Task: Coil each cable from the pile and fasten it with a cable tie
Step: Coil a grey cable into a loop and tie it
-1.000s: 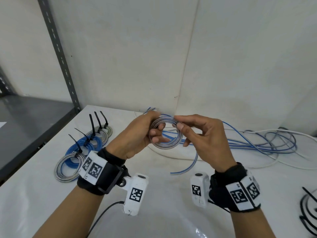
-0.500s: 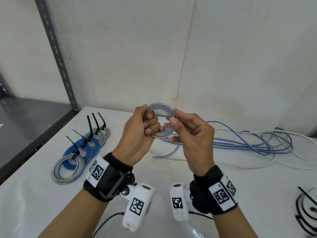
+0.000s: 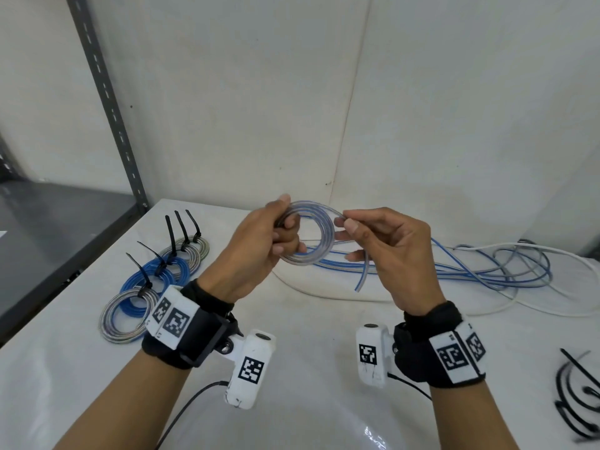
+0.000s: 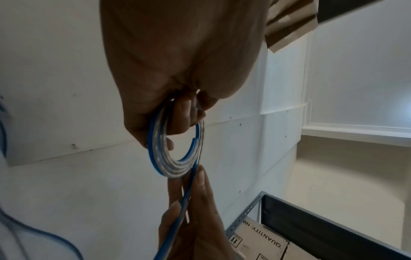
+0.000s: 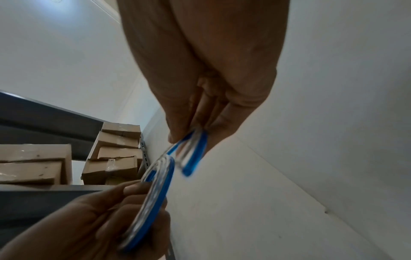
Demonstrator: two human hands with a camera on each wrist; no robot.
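— Cable coil (image 3: 310, 237), where is it?
— Held up above the desk (image 3: 308, 368), between the two hands. The left hand (image 3: 256, 251) has its fingers (image 3: 285, 237) curled through the ring and its thumb on the top arc, gripping the turns together.
— And the right hand (image 3: 389, 251)?
— Its thumb and forefinger pinch the strand where it leaves the top of the coil, just beside the left thumb tip. The other right fingers (image 3: 352, 256) are loosely curled under, and the loose cable end (image 3: 362, 274) hangs down past them, clear of the desk.
— How are the arms set?
— Both forearms rise from the near edge, wrists bent back, palms turned toward each other.
— What lies beyond the fingers?
— The cable pile (image 3: 470, 271) sprawls on the desk behind and out past the right hand. Out past the left hand sit tied coils (image 3: 152, 280) with black ties standing up. Loose cable ties (image 3: 578, 407) lie well off the right wrist.
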